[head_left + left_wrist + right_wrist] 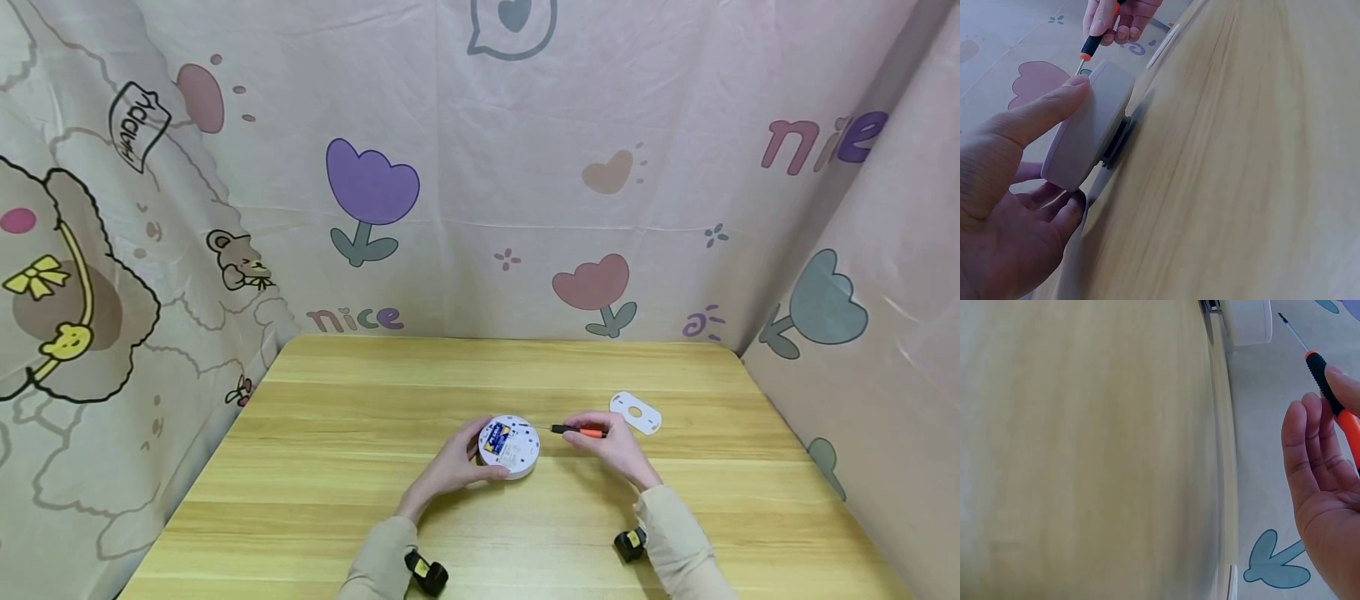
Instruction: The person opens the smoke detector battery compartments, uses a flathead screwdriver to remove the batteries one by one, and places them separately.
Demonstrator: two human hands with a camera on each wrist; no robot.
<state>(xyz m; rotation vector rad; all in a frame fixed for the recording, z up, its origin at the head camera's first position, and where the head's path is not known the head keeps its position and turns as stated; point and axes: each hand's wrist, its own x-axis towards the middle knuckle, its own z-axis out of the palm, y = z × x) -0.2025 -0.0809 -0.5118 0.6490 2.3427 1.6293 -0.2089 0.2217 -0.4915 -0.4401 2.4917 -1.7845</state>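
Note:
My left hand point(452, 463) grips a round white device point(517, 454), which looks like a smoke alarm, by its side. Its flat face, with small holes, a blue-and-yellow patch and a printed label, is turned up in the head view. In the left wrist view, the thumb presses on the rim of the device point(1094, 119) and the fingers curl under it; a dark fitting juts from one face. My right hand point(617, 446) pinches a black-and-orange screwdriver point(567, 429). The thin shaft points left over the device's face; in the right wrist view, the screwdriver point(1317, 369) tip stands apart from the device.
A white oval plate point(651, 421) with slots and a central hole lies on the wooden table point(360, 400), just beyond my right hand. Printed curtains point(465, 275) hang behind the table and along both sides. Small black wrist-worn units point(427, 573) sit at both sleeves.

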